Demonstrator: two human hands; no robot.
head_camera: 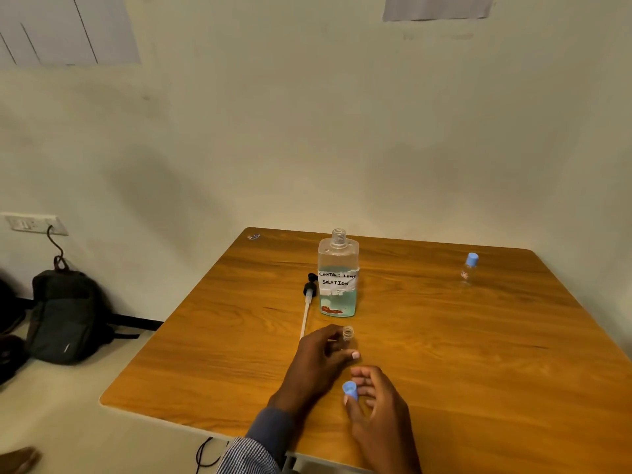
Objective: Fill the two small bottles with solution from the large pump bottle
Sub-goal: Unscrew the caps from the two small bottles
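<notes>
**Small bottle uncapped, pour not yet begun**

The left hand (319, 354) has its fingers (354, 354) wrapped closed around an open small bottle (347, 333), which stands upright on the table (478, 354) near the middle, its threaded neck showing above the grip. Just nearer, the right hand (376, 401) pinches a blue cap (350, 390) between thumb and fingertips, the other fingers loosely curled.

The large pump bottle (338, 278) stands a little farther off, its neck bare and roughly half full of pale blue-green liquid, with a handwritten label reading "contact lens solution". Its pump head (309, 295) lies on the table just to the left, the dip tube pointing toward the near edge. The second small bottle (469, 268) is well apart at the far right, capped in blue.

Judging from this, filling has not started, and with the pump off it will probably be a direct pour. That is the main risk: the large bottle's mouth is much wider than the small neck, so liquid could overshoot and run over the left hand and the table. The small bottle looks light and could tip if the grip loosens. The right hand must first put the cap down; it may roll. The dip tube on the bare table could carry dirt back into the solution.
</notes>
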